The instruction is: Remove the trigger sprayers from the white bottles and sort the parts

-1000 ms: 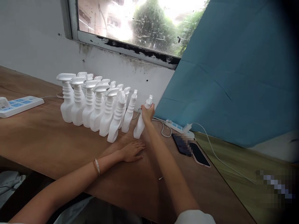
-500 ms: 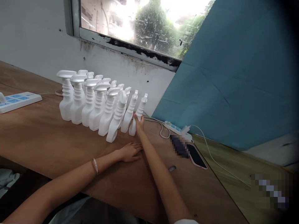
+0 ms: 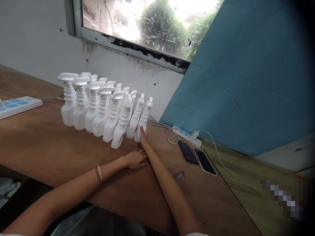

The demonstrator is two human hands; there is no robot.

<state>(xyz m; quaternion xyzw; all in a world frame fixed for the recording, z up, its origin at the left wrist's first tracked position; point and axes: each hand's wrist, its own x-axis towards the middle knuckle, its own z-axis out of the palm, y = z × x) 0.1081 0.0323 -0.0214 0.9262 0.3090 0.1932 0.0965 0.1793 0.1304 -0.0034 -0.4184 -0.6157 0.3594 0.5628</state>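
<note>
White spray bottles stand upright in close rows along the wall side of the brown table. At the right end of the group, my right hand (image 3: 144,138) is closed around the lower right side of the last spray bottle (image 3: 145,115), thumb in front. The far fingers are partly hidden. Close on its left stands another spray bottle (image 3: 136,118). Nearer me is the front corner spray bottle (image 3: 120,128), its nozzle turned differently from the front row. My left hand (image 3: 135,159) lies flat on the table with nothing in it, its fingertips by my right wrist.
A white power strip (image 3: 22,106) lies at the left, and another power strip (image 3: 184,134) with a plug and cable at the right. A phone (image 3: 207,163), a blurred dark object (image 3: 188,152) and a small grey item (image 3: 179,175) lie on the right. A blue sheet (image 3: 233,78) hangs behind.
My right hand has slid lower on the last spray bottle, which has shifted slightly left toward its neighbour. My left hand stays flat on the table. The view has shifted a little.
</note>
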